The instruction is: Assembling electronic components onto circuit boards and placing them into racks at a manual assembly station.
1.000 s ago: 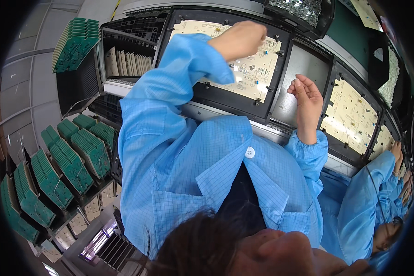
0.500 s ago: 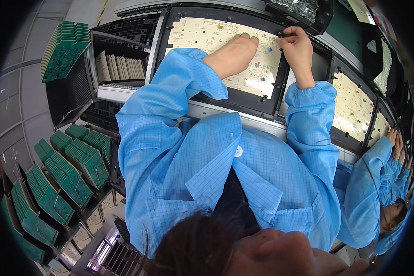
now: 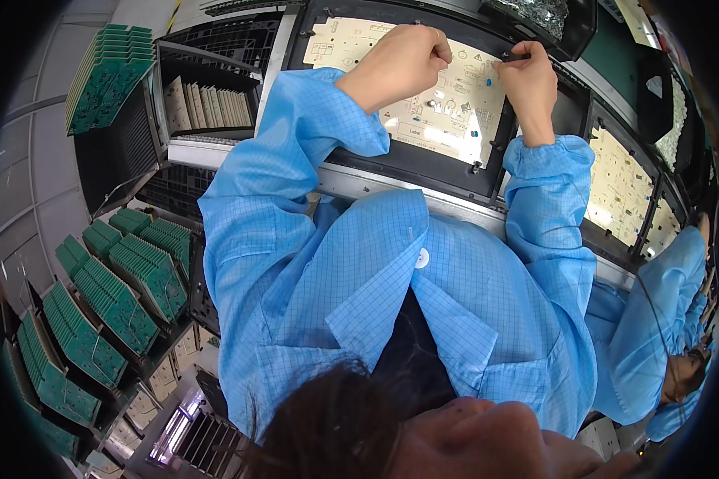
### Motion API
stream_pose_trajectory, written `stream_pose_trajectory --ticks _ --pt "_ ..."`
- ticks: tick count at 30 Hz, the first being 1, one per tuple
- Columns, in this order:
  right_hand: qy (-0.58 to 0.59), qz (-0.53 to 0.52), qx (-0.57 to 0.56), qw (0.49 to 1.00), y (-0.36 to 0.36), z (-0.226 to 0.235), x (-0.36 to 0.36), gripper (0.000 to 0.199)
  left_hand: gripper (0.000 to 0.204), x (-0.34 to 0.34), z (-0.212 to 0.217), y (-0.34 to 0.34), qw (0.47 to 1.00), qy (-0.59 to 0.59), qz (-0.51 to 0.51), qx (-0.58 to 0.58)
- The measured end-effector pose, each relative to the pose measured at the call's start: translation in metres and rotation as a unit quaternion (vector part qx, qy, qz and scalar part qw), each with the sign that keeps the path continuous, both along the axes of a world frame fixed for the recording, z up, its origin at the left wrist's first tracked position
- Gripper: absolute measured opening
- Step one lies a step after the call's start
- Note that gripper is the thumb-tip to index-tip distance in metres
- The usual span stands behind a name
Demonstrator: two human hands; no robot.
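A cream circuit board (image 3: 411, 120) lies in a black carrier frame (image 3: 431, 157) with small dark clips around its edge. Over the far middle of the board is my left hand (image 3: 399, 70), its fingers curled together; what they hold, if anything, is hidden. My right hand (image 3: 533, 86) is at the board's far right corner with thumb and index finger pinched. Whatever sits in that pinch is too small to make out. Two small blue components, a far one (image 3: 489, 82) and a near one (image 3: 474, 134), stand on the board's right part.
To the left stand a black rack of cream boards (image 3: 208, 108) and stacks of green boards (image 3: 112, 80). More green boards (image 3: 120, 303) fill racks at lower left. A black bin (image 3: 571, 24) is beyond my right hand. Further right are another framed board (image 3: 619, 188) and a co-worker's blue sleeve (image 3: 647, 319).
My left hand has moved left and away from the board's middle, and its fingers are now curled in. My right hand stays pinched near the same corner. The whole view has shifted slightly.
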State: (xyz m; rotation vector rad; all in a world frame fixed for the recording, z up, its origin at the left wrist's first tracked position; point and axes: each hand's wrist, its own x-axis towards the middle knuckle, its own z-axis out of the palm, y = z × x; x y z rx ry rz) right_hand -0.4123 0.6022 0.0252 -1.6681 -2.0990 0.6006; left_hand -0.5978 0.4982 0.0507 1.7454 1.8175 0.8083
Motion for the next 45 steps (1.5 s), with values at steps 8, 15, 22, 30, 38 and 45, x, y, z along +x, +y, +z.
stream_pose_trajectory --ticks 8,15,22,30,38,45 --pt "0.112 0.164 0.017 0.98 -0.046 0.009 0.022 0.019 0.015 -0.003 0.002 0.018 0.997 -0.057 0.034 -0.027" --pt "0.081 0.235 0.097 0.964 -0.08 -0.015 0.022 0.01 0.015 0.027 -0.027 0.054 1.0 -0.022 0.014 0.011" --pt "0.187 0.168 0.034 0.967 -0.075 -0.019 0.032 0.006 0.017 0.043 -0.039 0.067 1.0 0.01 -0.005 0.025" --pt "0.251 0.123 0.01 0.96 -0.065 -0.018 0.046 0.014 0.018 0.05 -0.036 0.071 0.999 0.025 -0.02 0.003" --pt "0.368 0.015 -0.087 0.926 -0.051 -0.02 0.048 0.013 0.019 0.058 -0.036 0.077 0.989 0.139 -0.053 -0.003" --pt "0.384 -0.024 -0.144 0.912 -0.027 -0.024 0.064 0.015 0.023 0.042 -0.01 0.035 0.982 0.148 -0.113 0.01"
